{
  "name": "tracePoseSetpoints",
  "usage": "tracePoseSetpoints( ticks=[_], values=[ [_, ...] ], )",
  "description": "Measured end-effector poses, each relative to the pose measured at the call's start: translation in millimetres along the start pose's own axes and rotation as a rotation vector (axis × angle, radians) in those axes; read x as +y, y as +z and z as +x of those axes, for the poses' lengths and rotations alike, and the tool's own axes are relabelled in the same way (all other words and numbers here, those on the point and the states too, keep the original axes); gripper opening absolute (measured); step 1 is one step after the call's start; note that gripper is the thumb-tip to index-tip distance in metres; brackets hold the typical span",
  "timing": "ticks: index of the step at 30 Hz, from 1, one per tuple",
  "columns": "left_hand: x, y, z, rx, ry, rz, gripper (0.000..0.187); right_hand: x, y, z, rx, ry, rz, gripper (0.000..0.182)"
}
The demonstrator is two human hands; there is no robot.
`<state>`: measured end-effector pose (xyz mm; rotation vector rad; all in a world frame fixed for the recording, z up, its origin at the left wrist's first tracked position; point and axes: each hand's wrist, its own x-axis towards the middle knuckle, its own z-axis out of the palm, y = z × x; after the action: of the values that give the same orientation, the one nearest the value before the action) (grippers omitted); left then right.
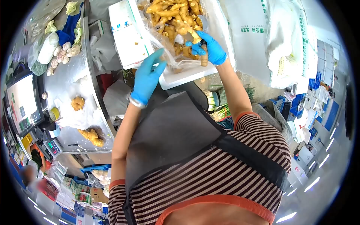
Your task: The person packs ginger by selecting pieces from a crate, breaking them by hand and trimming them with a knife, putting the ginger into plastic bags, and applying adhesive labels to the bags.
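My right hand (213, 49), in a blue glove, is closed round the wooden handle (204, 59) of a knife, whose wide metal blade (204, 23) points away from me over the ginger. Below it, ginger roots (176, 17) are heaped in a white foam box (225, 33) with a clear plastic liner (167, 56). My left hand (147, 78), also gloved in blue, hangs at the near left corner of the box with its fingers apart. Nothing shows in its grasp. A white lid-like panel (129, 33) with green edging stands just left of the box.
On the metal table (71, 131) at left lie ginger pieces (91, 137), garlic bulbs (64, 54) and a plastic bag (80, 116). A monitor (24, 103) and a scale (52, 147) stand at its outer edge. White printed sacks (247, 37) are at right; green onions (222, 111) lie below the box.
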<state>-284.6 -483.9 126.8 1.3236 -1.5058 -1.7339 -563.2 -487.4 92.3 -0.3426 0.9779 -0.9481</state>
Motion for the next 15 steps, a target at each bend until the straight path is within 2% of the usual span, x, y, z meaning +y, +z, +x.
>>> tracePoseSetpoints(
  ticks=[2,5,7,9,10,11,13,14,15],
  values=[
    [10.5,11.6,19.0,-0.082,0.023,-0.257,0.050,6.5,15.3,-5.0,-0.078,0.047,0.050,0.039],
    [11.6,19.2,40.4,-0.176,0.048,-0.613,0.056,13.8,55.4,-19.3,0.016,0.134,0.172,0.037],
    [5.0,21.4,48.1,-0.257,0.081,-0.778,0.058,21.4,56.7,-20.1,0.026,0.069,-0.282,0.034],
    [1.4,21.9,48.5,-0.163,-0.026,-0.924,0.048,24.7,64.5,-17.2,0.221,0.011,-0.684,0.031],
    [1.1,21.9,47.4,-0.115,-0.082,-0.995,0.043,38.8,55.0,-11.2,0.281,-0.305,-0.808,0.029],
    [1.2,21.2,47.5,-0.063,-0.135,-1.065,0.040,38.4,50.6,-10.0,0.310,-0.382,-0.986,0.029],
    [-12.3,16.1,52.3,-0.044,-0.321,-1.248,0.046,29.4,46.3,-10.5,0.360,-0.544,-1.345,0.029],
    [-18.8,13.9,53.6,-0.032,-0.417,-1.339,0.049,25.4,48.6,-11.6,0.332,-0.543,-1.449,0.032],
    [-19.1,13.6,52.3,-0.018,-0.452,-1.274,0.048,28.2,47.6,-9.6,0.300,-0.586,-1.504,0.037]
  ],
)
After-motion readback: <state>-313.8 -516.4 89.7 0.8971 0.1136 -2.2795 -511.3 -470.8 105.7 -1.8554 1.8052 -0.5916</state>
